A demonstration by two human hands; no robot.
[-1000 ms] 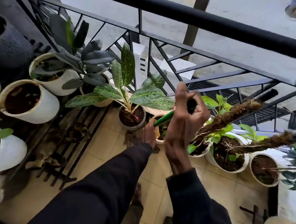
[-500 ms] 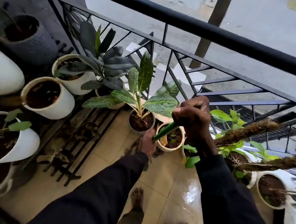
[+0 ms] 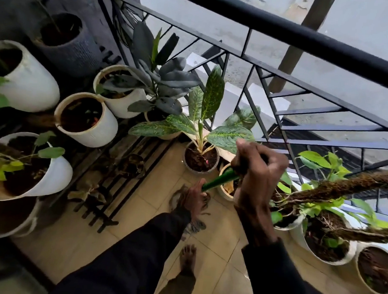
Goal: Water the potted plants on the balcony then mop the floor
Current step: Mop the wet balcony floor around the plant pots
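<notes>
Tiled floor (image 3: 219,243) bears plant pots (image 3: 300,238) and a black rack (image 3: 108,200).

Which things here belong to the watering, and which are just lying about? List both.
Job in hand:
- green hose, gripped by left hand and right hand
- small cream pot under it
- variegated plant's pot
- moss-pole pot

Lying about:
- black metal rack, flat on the tiles
- dried leaves on it
- balcony railing

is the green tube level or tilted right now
Tilted: the green tube slopes down from the right hand gripping its upper end to the left hand at its lower tip. Whether the left hand grips it, cannot tell.
</notes>
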